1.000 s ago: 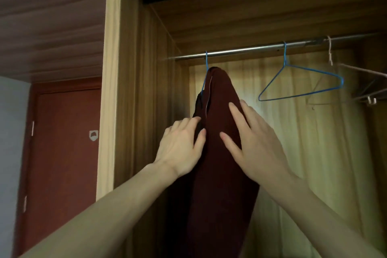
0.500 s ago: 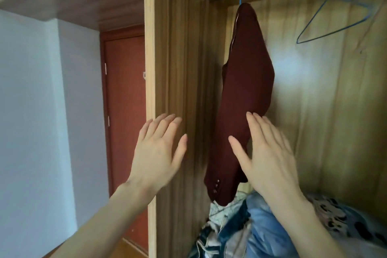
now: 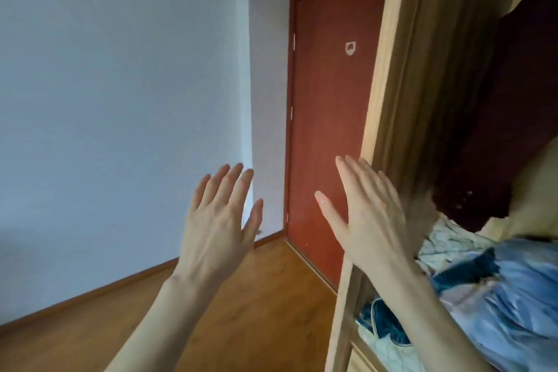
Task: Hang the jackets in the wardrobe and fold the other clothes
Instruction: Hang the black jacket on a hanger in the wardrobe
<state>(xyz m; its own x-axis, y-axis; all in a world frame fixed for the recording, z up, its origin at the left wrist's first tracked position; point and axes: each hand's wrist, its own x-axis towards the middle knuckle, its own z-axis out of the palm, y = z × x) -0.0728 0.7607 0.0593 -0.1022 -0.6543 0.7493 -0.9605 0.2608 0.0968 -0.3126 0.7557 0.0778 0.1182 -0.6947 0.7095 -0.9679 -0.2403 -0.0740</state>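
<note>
A dark maroon jacket hangs inside the wooden wardrobe at the right edge of the head view; its hanger and the rail are out of frame. My left hand is raised with straight spread fingers, holding nothing, well left of the wardrobe. My right hand is also flat and empty, in front of the wardrobe's side panel and apart from the jacket. A heap of blue and pale clothes lies on the wardrobe's lower shelf under the jacket.
A red-brown door stands shut behind my hands, next to the wardrobe. A pale blue wall fills the left side. Wooden floor runs below with a skirting board along the wall.
Both hands have come off the maroon jacket and moved down and away from it. My view has swung left, from the wardrobe interior toward the door and wall.
</note>
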